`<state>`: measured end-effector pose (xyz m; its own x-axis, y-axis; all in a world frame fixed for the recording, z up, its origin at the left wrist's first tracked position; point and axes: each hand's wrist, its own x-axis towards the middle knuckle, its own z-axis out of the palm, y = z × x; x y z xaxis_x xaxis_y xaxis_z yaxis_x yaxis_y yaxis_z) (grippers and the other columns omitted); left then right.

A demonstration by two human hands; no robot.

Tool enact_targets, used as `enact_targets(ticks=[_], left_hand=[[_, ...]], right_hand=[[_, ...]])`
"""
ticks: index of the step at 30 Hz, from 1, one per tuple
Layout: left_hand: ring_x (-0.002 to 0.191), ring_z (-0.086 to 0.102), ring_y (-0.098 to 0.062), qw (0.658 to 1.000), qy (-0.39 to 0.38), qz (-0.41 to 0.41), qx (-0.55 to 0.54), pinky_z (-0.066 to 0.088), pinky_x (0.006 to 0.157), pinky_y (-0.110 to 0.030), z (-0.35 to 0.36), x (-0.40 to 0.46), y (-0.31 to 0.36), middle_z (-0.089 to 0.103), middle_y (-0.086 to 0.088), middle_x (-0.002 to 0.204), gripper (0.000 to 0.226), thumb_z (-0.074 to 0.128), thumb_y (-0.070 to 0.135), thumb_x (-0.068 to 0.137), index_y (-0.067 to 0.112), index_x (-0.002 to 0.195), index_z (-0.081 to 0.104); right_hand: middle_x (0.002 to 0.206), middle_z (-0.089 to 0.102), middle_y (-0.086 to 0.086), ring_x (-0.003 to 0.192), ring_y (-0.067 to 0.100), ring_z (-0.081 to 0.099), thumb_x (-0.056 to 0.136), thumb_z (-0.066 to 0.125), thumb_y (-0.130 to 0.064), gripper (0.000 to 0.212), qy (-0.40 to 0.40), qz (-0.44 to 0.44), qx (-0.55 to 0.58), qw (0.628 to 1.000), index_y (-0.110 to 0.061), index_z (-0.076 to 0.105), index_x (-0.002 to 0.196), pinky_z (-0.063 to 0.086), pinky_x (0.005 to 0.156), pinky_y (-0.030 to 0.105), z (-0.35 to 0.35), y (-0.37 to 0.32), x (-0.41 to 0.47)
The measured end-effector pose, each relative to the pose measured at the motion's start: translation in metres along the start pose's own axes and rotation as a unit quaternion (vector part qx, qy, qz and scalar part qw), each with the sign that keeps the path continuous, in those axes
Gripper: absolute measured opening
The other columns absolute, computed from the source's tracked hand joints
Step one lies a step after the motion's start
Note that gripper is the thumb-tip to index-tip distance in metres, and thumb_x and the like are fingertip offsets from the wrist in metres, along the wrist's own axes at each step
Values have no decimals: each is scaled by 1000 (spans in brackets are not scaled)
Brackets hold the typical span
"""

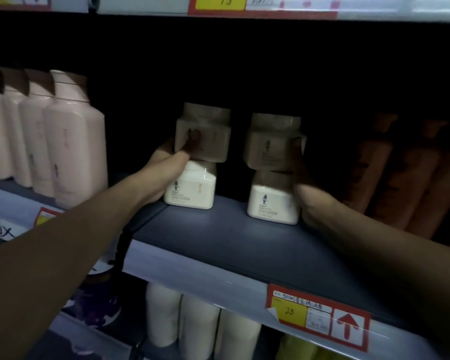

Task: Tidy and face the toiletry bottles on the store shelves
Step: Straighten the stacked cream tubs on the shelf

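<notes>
On the dark blue metal shelf (218, 237) stand two stacks of squat white plastic bottles (190, 187). Left hand (166, 162) and right hand (300, 162) each clasp an upper bottle. Rigid, smooth, probably top-heavy: hold the flat sides.

You are looking into a dim store aisle, where a blue-grey metal shelf (244, 245) runs across the frame and tilts down to the right; behind it the back of the bay (270, 68) falls into near-black shadow; along its pale front edge sits a red-framed price tag (318, 319) with a yellow panel and a red arrow; above, the edge of an upper shelf (374, 7) carries another yellow tag (220, 2).
</notes>
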<state>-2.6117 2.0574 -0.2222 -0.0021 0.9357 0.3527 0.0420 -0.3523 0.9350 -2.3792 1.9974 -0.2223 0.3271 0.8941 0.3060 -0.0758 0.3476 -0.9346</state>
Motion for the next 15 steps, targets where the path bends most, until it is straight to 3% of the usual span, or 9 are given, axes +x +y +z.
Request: enact_targets(ticks=[2, 4, 6, 8, 10, 13, 15], left_hand=[[74, 77, -5, 1000, -16, 6, 6, 60, 69, -27, 3, -5, 2, 79, 14, 79, 60, 61, 78, 64, 32, 100, 68], [83, 78, -11, 1000, -25, 6, 3, 62, 72, -28, 6, -9, 2, 81, 9, 87, 57, 63, 76, 73, 29, 106, 70], [85, 78, -16, 1000, -18, -2, 7, 60, 70, -27, 6, -10, 1, 80, 3, 86, 41, 63, 61, 93, 22, 103, 71], [75, 74, -12, 1000, -12, -15, 19, 55, 61, -23, 5, -15, 4, 77, 5, 74, 33, 57, 46, 103, 17, 92, 69], [74, 75, -12, 999, -33, -21, 16, 57, 61, -23, 4, -21, 7, 78, 5, 72, 39, 54, 47, 104, 14, 91, 70], [91, 78, -21, 997, -69, -29, -19, 62, 79, -33, 0, -33, 14, 82, -5, 93, 57, 57, 65, 95, 11, 103, 74], [98, 78, -22, 995, -79, -35, -50, 60, 91, -39, -2, -42, 19, 81, -6, 104, 64, 57, 72, 87, 15, 110, 73]], right_hand=[[116, 78, -2, 106, 18, 75, 59, 74, -85, 86, 16, 0, -19, 1000, -23, 76, 118, 56, 104, 41, 2, -1, -8], [96, 79, -10, 93, 11, 76, 47, 70, -93, 85, 33, 36, -67, 997, -25, 77, 97, 58, 95, 35, 1, -5, -20], [90, 79, -3, 84, 15, 77, 57, 68, -90, 80, 33, 93, -104, 990, -18, 76, 91, 61, 86, 34, -2, -6, -30], [93, 81, 5, 87, 22, 78, 65, 67, -83, 80, 32, 93, -116, 988, -10, 78, 95, 62, 90, 41, -2, -7, -39], [90, 81, 6, 88, 24, 79, 53, 60, -84, 89, 36, 72, -112, 991, -8, 79, 94, 62, 92, 46, -1, -6, -44], [95, 81, 4, 92, 20, 78, 58, 53, -93, 98, 18, 31, -97, 995, -10, 78, 103, 61, 93, 44, 2, -6, -55], [108, 79, 3, 100, 20, 77, 52, 48, -106, 118, 16, 36, -93, 995, -13, 71, 120, 58, 97, 42, 2, -7, -60]])
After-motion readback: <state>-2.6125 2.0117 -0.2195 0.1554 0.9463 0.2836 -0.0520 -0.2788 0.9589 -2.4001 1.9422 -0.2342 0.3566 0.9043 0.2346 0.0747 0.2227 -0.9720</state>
